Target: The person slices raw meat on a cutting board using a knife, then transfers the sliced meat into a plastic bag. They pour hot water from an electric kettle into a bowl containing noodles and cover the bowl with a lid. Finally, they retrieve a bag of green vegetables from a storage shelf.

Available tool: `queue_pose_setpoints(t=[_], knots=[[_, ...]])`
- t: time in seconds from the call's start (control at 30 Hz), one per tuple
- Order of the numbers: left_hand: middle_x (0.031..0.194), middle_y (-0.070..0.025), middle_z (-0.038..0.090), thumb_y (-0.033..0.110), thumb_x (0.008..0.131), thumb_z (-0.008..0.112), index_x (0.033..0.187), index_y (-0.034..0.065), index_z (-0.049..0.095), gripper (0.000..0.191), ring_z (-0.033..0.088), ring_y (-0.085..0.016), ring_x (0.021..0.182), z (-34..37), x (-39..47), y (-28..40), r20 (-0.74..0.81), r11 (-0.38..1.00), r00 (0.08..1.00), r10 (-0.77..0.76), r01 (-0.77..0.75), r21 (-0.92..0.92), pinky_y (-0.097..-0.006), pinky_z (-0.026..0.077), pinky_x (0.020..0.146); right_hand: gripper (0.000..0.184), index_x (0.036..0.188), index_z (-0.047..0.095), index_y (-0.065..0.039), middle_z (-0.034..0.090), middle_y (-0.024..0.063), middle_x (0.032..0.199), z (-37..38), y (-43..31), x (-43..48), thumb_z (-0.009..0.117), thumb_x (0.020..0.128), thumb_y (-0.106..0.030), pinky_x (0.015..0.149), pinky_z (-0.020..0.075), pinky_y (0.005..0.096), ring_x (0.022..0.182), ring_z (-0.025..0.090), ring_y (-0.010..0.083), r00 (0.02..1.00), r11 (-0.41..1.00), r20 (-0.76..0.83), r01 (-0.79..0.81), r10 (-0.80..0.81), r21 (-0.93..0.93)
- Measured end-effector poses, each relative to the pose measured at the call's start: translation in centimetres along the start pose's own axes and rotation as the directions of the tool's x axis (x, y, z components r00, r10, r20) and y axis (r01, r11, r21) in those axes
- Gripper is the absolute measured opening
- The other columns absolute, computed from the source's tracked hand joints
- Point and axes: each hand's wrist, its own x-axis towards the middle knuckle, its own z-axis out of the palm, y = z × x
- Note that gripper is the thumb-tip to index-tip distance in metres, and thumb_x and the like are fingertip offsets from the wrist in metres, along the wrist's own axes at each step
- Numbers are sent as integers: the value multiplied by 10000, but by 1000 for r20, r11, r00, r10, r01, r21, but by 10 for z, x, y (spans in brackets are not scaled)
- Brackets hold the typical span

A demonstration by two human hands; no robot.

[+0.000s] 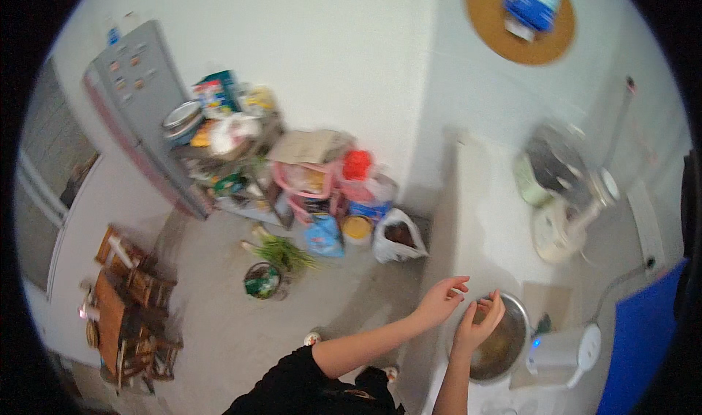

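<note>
A round metal bowl [498, 354] stands on the white counter at the lower right, with brownish contents that I cannot make out. My left hand [440, 302] hangs in the air beside the bowl's upper left edge, fingers apart and slightly curled, holding nothing. Over the left part of the bowl is my right hand [480, 323], its fingers bent and nothing visible in them. The two hands are close but apart. Right of the bowl is a white appliance, perhaps an electric kettle [562, 352], with a blue light.
Further up the counter [482, 217] are a cream appliance [556, 231] and a pale green container [530, 182]. On the floor lie green onions [282, 250], a basket [262, 280] and a white plastic bag [403, 245]. A refrigerator [142, 102], wooden table [109, 319] and chairs stand at left.
</note>
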Motion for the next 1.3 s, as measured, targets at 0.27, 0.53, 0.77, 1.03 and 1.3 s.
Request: queue_pose_setpoints(t=[0.27,0.53,0.77,1.03,1.3], knots=[[1071,-42,588,0,883,528,1282,81,506,408,557,-103,900,-319,-113,51,-422,974,879,221,-219,54,-255,474,798,466,1245,498,16,538,145,1062,242,-209,-83,619,806,-85,797,437,347,910,528,262,898,916,352,121,-265,382],[1006,-25,611,-12,871,526,1172,59,578,313,578,-98,838,-562,-198,99,-680,973,704,206,-221,66,-244,478,729,448,1254,507,8,533,172,1139,436,-377,-142,620,847,-143,864,437,395,1032,534,329,682,811,539,137,-494,569],[990,-24,612,-30,860,524,1140,56,588,300,595,-106,793,-746,-211,119,-802,959,526,283,-180,221,-238,485,683,442,1233,526,-14,560,180,1112,606,-450,-130,629,843,-195,862,444,409,1018,538,356,565,759,554,221,-612,613],[1003,-37,601,28,895,523,1144,36,576,254,599,-130,840,-960,-205,137,-887,964,390,248,-189,187,-262,507,702,428,1257,501,-16,560,183,1195,827,-571,-151,590,871,-179,920,429,411,1086,524,347,403,713,595,280,-695,643],[1019,-71,585,-16,902,495,1181,48,550,292,609,-155,832,-1256,-159,121,-873,947,435,223,-308,88,-276,528,699,468,1277,474,7,520,194,1264,1103,-676,-201,597,849,-135,989,394,404,1161,489,355,413,771,651,308,-637,558]])
